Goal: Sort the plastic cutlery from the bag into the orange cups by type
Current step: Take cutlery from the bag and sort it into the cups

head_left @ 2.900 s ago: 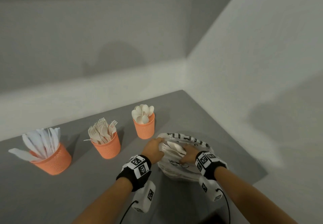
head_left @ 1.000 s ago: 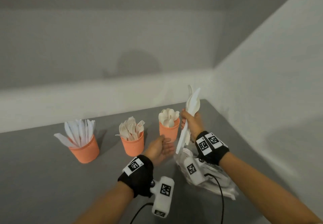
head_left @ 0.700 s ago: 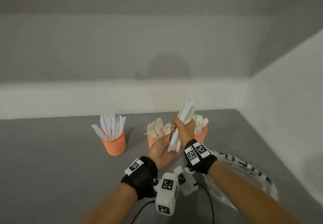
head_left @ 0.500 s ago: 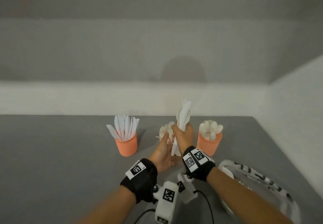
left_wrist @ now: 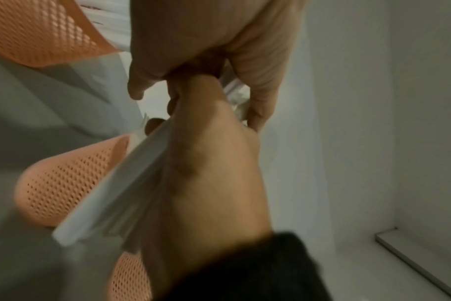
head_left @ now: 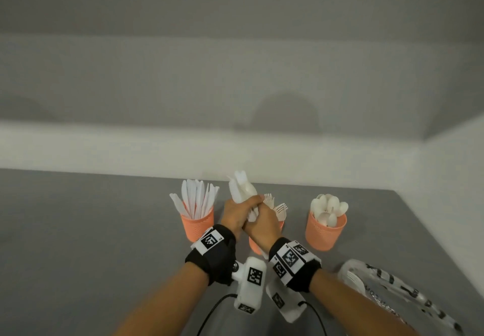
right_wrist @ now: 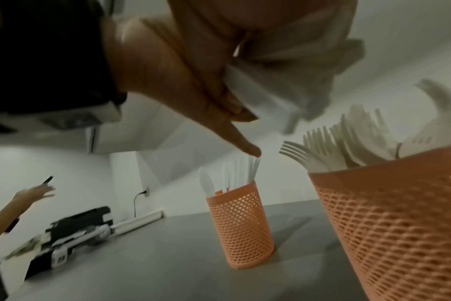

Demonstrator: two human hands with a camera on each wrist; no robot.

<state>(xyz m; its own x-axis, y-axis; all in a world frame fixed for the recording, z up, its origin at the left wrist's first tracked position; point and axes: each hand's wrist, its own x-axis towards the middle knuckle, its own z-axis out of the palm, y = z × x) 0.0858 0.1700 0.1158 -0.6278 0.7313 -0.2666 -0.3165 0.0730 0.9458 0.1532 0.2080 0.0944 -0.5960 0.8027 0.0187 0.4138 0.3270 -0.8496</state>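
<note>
Both hands meet above the middle orange cup (head_left: 254,246), which holds forks and is mostly hidden behind them. My right hand (head_left: 263,221) grips the handles of a bundle of white plastic cutlery (head_left: 242,191). My left hand (head_left: 234,214) curls round the same bundle higher up, and the tips fan out above it. The left wrist view shows the bundle's handles (left_wrist: 116,195) sticking out below the right hand. The left orange cup (head_left: 197,224) holds knives and the right orange cup (head_left: 326,231) holds spoons. The printed plastic bag (head_left: 392,291) lies on the table at lower right with some cutlery inside.
The grey table (head_left: 78,231) ends at a white wall behind the cups and has an edge on the right. In the right wrist view another person's hand (right_wrist: 31,193) and black-and-white equipment (right_wrist: 77,230) sit beyond the table's far left.
My right hand lifted the cutlery bundle out of the bag and carried it left over the fork cup. My left hand rose and took hold of the bundle too.
</note>
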